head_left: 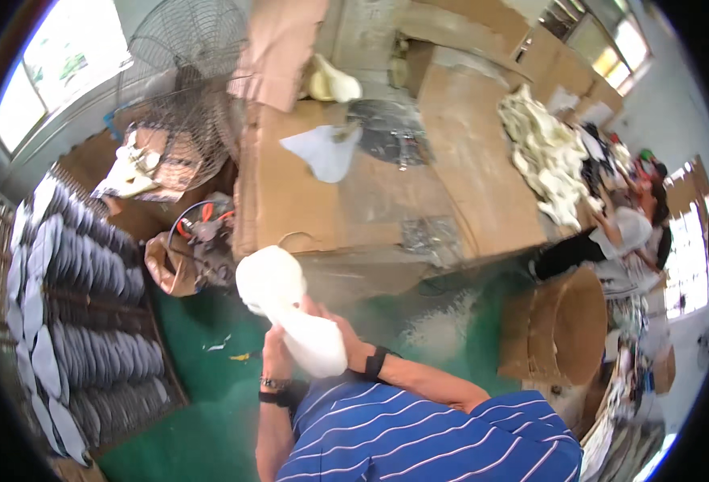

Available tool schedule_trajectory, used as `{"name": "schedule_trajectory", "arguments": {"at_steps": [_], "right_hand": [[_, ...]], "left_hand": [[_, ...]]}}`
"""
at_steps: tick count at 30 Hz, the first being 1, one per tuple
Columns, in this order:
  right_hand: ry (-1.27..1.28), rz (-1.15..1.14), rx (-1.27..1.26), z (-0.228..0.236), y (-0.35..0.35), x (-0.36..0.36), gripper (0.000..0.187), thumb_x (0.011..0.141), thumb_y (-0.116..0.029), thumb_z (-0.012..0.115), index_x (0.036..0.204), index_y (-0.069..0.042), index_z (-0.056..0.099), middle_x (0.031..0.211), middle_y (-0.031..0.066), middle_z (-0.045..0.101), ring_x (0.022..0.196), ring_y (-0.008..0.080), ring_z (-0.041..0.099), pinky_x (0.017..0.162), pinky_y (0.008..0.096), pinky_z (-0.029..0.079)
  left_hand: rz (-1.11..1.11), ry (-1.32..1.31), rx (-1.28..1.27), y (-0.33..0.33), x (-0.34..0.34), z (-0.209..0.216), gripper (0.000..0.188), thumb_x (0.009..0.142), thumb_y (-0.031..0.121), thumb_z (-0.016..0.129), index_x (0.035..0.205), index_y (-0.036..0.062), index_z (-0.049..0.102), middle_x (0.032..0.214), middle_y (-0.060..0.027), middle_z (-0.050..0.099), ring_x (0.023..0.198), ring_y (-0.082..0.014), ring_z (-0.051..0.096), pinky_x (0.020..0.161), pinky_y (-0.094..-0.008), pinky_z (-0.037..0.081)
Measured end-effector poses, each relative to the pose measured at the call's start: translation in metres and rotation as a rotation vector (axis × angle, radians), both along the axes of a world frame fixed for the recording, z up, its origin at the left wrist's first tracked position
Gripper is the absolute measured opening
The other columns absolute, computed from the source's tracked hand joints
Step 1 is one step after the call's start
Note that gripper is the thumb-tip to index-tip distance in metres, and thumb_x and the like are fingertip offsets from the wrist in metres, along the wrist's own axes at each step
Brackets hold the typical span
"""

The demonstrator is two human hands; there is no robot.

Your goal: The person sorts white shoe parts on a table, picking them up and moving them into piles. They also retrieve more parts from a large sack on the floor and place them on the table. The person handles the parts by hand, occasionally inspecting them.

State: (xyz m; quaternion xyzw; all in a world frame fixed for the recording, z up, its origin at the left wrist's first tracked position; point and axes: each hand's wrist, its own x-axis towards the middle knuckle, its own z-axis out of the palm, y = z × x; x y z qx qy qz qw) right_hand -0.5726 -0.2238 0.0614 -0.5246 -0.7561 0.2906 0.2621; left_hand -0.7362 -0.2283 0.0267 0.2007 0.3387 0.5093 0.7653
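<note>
In front of my body, off the table's near edge, I hold a cream-white padded piece point(316, 341) with two rounded ends and a narrower middle. My left hand point(275, 351) is closed on its left side, the fingers mostly hidden behind it. From the right, my right hand point(351, 341) grips the same piece, with some fingertips showing near its narrow part. One rounded end points toward the table and the other toward my shirt. On the cardboard-covered table point(290, 213) lies a flat pale-grey piece point(326, 153) with pointed corners.
Racks of stacked grey pieces point(101, 353) stand at the left, below a large wire-guarded fan point(182, 88). A heap of cream material point(541, 153) covers the table's right side. Near it is a co-worker point(623, 229). A big cardboard bin point(554, 329) stands at the right.
</note>
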Motion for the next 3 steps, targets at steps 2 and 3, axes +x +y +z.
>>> {"name": "schedule_trajectory", "arguments": {"at_steps": [2, 3], "right_hand": [[-0.094, 0.017, -0.140, -0.001, -0.019, 0.009, 0.061, 0.089, -0.024, 0.066, 0.142, -0.005, 0.043, 0.127, 0.0186, 0.056, 0.113, 0.0371, 0.060, 0.088, 0.0412, 0.055], [-0.091, -0.033, -0.353, 0.005, -0.030, 0.013, 0.075, 0.090, -0.025, 0.066, 0.151, -0.008, 0.027, 0.142, 0.0200, 0.045, 0.119, 0.0382, 0.059, 0.088, 0.0417, 0.055]], "left_hand": [[-0.040, 0.025, 0.080, -0.016, 0.002, -0.005, 0.071, 0.097, 0.043, 0.045, 0.146, -0.0083, 0.042, 0.145, -0.0185, 0.052, 0.129, -0.0262, 0.053, 0.110, -0.0397, 0.041], [-0.119, -0.054, 0.060, -0.022, 0.001, -0.008, 0.082, 0.094, 0.050, 0.052, 0.149, -0.0083, 0.038, 0.146, -0.0198, 0.050, 0.133, -0.0273, 0.051, 0.113, -0.0385, 0.040]]}}
